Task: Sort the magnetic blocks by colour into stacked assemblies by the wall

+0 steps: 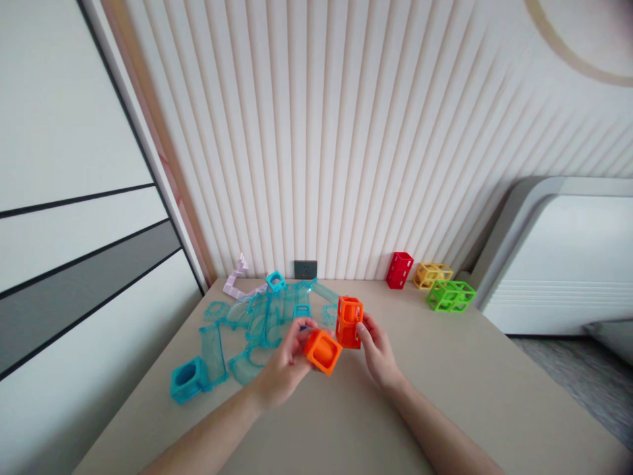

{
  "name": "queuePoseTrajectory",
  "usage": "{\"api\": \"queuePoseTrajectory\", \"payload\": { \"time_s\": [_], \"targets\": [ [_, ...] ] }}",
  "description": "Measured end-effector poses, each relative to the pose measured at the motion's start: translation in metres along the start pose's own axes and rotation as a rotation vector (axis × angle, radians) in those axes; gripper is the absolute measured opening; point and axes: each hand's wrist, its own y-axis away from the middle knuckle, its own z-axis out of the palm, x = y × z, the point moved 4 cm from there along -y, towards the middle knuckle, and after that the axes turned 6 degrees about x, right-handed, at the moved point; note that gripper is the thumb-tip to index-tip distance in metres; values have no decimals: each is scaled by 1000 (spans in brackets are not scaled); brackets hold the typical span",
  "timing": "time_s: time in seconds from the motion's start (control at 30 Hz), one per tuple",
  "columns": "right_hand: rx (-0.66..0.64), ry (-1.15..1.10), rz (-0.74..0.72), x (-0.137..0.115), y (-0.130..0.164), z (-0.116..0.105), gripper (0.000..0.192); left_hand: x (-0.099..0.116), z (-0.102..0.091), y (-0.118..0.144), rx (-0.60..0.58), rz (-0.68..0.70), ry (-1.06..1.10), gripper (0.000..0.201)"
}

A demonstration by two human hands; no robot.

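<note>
While both hands hold orange cubes (336,333), table edge (568,396) lies well apart.

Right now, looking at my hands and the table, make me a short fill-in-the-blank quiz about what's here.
1. The left hand holds an orange cube with a ____ hole.
2. The right hand grips an orange ____.
3. The green block lies beside a ____ block near the wall.
4. The clear track pieces are coloured ____.

Missing words: round; tower; yellow; blue

I am watching through one head-worn camera, looking forward and down, sitting close over the surface (445,396) and facing the ribbed wall (346,132).
</note>
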Motion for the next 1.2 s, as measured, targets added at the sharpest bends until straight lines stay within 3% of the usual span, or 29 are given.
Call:
{"api": "queuePoseTrajectory", "payload": {
  "time_s": [0.13,0.4,0.63,0.93,1.2],
  "targets": [
    [69,4,22,-4,0,-2,49,-21,13,10,-59,-131,234,39],
    [177,-26,102,8,0,-10,54,-46,15,20,65,-290,313,38],
    [129,-160,144,14,3,-6,45,-51,17,21,-9,-307,457,41],
    [6,-232,72,8,10,0,43,-52,8,23,-38,-175,13,76],
    [-127,-248,22,-6,21,7,46,-51,12,24,-15,-106,-80,58]
  ]
}}
